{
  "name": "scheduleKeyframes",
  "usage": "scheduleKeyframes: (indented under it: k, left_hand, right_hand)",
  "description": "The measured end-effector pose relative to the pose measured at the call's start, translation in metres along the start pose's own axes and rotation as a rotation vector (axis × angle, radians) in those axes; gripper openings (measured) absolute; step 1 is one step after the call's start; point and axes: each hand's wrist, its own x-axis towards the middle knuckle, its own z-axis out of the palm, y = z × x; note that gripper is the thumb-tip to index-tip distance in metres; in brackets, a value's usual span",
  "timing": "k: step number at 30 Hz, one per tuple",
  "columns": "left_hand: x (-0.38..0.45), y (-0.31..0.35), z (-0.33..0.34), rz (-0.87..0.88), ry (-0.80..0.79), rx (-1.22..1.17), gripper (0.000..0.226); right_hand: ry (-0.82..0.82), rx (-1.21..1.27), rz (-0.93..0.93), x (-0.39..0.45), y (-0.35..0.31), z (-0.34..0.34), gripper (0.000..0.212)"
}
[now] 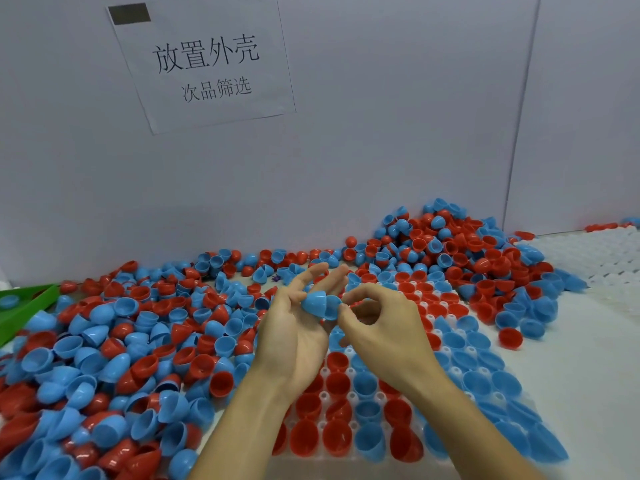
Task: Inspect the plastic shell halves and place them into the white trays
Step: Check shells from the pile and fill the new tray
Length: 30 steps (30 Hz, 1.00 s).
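Two blue shell halves sit nested together between my hands, above the white tray. My left hand is palm up, its fingers stretched out under and behind the blue halves. My right hand pinches the rim of the right blue half between thumb and forefinger. The tray below holds several red and blue halves, open side up, in rows; my forearms hide part of it.
A deep pile of loose red and blue halves covers the table at left and runs along the back wall to a heap at right. A green bin sits at far left. More white trays lie at right. A paper sign hangs on the wall.
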Motion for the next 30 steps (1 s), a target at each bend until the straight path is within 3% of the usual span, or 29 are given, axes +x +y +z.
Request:
scheduleKeyframes:
  k: [4,11,15,19,23,24,26,29,30]
  left_hand:
    - [-0.002,-0.002,0.0,-0.013,-0.022,0.048,0.041]
    - [0.001,-0.011,0.0,0.018,0.075,0.481,0.022]
    - [0.0,-0.004,-0.006,0.007,0.122,0.542,0.016]
    - [-0.001,0.035,-0.027,0.184,0.442,0.637,0.026]
    - [-0.017,0.072,-0.056,0.213,0.814,1.193,0.078]
    - [-0.021,0.074,-0.057,0.224,0.855,1.259,0.076]
    - [-0.023,0.071,-0.053,0.327,0.845,1.316,0.051]
    - [-0.018,0.059,-0.037,0.332,0.65,1.377,0.011]
    - [-0.016,0.054,-0.031,0.279,0.587,1.414,0.015]
  right_hand:
    - [0.071,0.105,0.03,-0.001,-0.003,-0.003,0.012]
    - [0.219,-0.096,-0.044,0.001,0.003,-0.005,0.011]
    - [0.215,-0.095,-0.056,0.002,0.003,-0.007,0.009]
    - [0.265,-0.062,-0.01,0.007,0.004,-0.022,0.018]
    - [0.326,-0.057,0.035,0.013,0.008,-0.039,0.018]
    - [0.33,-0.068,0.051,0.014,0.01,-0.042,0.017]
    - [0.317,-0.088,0.084,0.017,0.012,-0.047,0.017]
    - [0.3,-0.126,0.129,0.021,0.013,-0.06,0.021]
    - [0.295,-0.138,0.149,0.022,0.013,-0.066,0.023]
